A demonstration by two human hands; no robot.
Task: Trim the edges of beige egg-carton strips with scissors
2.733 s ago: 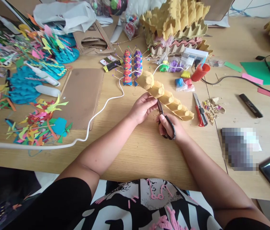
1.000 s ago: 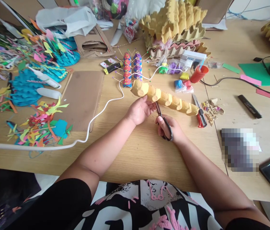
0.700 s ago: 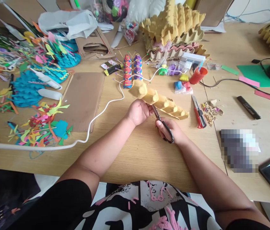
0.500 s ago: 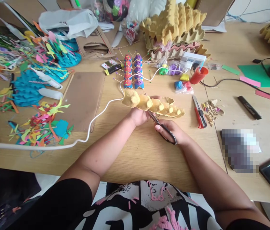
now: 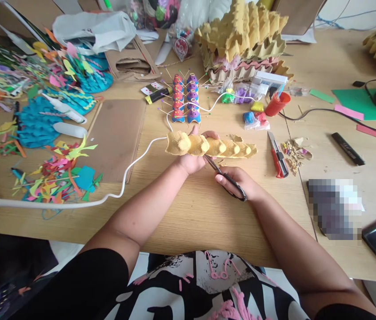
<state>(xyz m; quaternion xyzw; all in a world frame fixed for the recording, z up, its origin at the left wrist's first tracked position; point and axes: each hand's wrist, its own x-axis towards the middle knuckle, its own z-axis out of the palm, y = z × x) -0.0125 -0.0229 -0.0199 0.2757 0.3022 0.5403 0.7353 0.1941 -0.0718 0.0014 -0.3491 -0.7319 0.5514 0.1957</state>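
Observation:
Over the table, my left hand (image 5: pixel 193 163) is closed around a strip of yellow egg carton (image 5: pixel 214 146), its bumps turned up and its length running left to right. My right hand (image 5: pixel 236 180) grips black-handled scissors (image 5: pixel 230 180), whose blades point up and left to the strip's near edge. Whether the blades are apart is hard to see. A torn scrap of carton (image 5: pixel 236 138) shows just behind the strip. Beyond it stand two painted carton rows, one red (image 5: pixel 178 100) and one purple (image 5: pixel 192 98), both with pins sticking out.
A red utility knife (image 5: pixel 277 160) lies right of my hands beside carton scraps (image 5: pixel 295 155). A white cable (image 5: pixel 121 186) crosses the left side. Stacked egg trays (image 5: pixel 241 40) stand behind; paper cuttings (image 5: pixel 58 178) and a brown board (image 5: pixel 116 138) lie left.
The carton strip has turned slightly, its left end lower and nearer me, and now lies more level. More of my left fingers shows behind it. The scissors have hardly moved.

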